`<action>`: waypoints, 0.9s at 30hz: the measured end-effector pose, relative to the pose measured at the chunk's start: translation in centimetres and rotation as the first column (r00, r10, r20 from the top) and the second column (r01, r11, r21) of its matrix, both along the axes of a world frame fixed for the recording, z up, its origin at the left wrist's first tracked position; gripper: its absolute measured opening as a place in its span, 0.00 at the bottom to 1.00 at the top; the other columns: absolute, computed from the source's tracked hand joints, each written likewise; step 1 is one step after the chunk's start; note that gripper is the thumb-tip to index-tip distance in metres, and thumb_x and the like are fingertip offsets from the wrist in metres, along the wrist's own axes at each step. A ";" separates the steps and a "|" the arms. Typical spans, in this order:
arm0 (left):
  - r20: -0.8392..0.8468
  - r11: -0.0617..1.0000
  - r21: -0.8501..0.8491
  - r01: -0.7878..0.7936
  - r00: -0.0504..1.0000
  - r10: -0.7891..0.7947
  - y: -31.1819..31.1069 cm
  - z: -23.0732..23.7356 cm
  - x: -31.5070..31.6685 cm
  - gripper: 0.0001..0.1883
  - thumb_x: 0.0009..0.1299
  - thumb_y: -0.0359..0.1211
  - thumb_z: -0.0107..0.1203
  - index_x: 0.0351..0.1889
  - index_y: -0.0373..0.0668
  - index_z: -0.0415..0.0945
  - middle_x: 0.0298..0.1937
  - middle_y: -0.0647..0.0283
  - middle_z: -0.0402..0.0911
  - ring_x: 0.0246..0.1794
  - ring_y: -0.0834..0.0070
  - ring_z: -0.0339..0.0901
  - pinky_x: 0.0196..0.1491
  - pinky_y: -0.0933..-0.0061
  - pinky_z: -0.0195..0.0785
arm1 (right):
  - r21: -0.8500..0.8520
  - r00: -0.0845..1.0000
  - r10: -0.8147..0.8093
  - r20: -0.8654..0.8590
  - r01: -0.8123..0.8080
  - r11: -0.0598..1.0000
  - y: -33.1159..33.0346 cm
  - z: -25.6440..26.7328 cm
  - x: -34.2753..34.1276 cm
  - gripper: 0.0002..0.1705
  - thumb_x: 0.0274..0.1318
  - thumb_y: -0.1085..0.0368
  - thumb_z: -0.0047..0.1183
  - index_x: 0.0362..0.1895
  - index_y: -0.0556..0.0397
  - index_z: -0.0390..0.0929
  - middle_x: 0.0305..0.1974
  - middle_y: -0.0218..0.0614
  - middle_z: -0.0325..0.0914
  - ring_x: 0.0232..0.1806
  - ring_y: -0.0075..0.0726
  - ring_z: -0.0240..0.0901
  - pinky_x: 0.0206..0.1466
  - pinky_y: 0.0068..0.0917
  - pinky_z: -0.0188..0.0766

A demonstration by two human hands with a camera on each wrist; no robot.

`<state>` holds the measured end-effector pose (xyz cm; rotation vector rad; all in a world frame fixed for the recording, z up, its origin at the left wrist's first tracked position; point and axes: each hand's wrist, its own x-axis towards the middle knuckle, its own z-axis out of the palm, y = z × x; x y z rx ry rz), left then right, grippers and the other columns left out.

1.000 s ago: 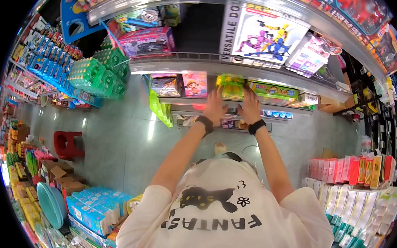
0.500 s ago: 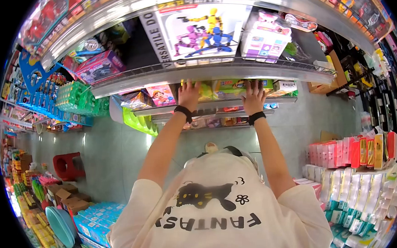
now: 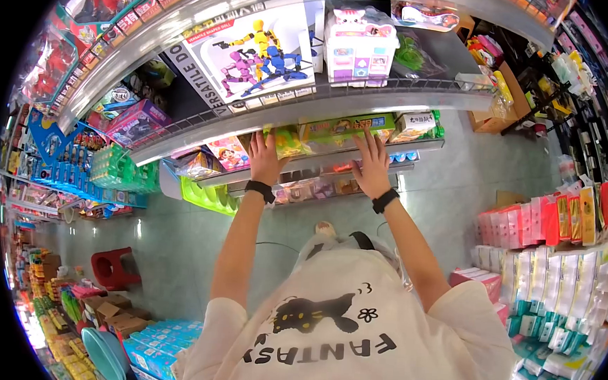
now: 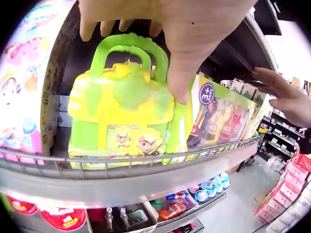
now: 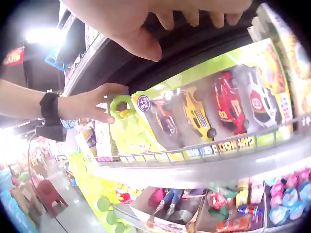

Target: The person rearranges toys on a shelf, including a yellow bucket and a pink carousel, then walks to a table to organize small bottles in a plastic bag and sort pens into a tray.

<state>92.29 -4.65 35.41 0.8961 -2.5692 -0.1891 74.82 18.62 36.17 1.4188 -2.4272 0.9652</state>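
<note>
A yellow-green toy case (image 4: 121, 107) with a green handle stands behind the wire rail of a shelf. My left hand (image 3: 265, 161) reaches over it, and in the left wrist view its thumb lies beside the handle; whether it touches cannot be told. To the right stands a green box of toy cars (image 5: 209, 107), a yellow, a red and a white one among them behind its window. My right hand (image 3: 373, 168) is at this box's front in the head view, with fingers spread. In the right wrist view the fingers hang above the box's top edge, gripping nothing.
Above is a shelf with a large doll box (image 3: 256, 55) and a white toy set (image 3: 360, 50). A metal wire rail (image 4: 126, 162) runs along the shelf front. Lower shelves hold small toys. A red stool (image 3: 115, 267) stands on the floor at left.
The view has shifted rightward along the shelf. Both hands were over the yellow-green case, close together; they have moved apart, the right one to the toy car box.
</note>
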 end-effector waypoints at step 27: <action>-0.263 0.878 0.401 -0.263 0.885 0.385 29.5 -3.2 3.6 0.45 0.60 0.40 0.68 0.72 0.45 0.53 0.75 0.51 0.50 0.73 0.50 0.50 0.70 0.49 0.46 | -0.026 0.815 0.072 0.575 -0.070 0.997 13.4 -2.4 -17.2 0.59 0.47 0.52 0.70 0.72 0.67 0.46 0.68 0.58 0.57 0.71 0.54 0.55 0.71 0.38 0.55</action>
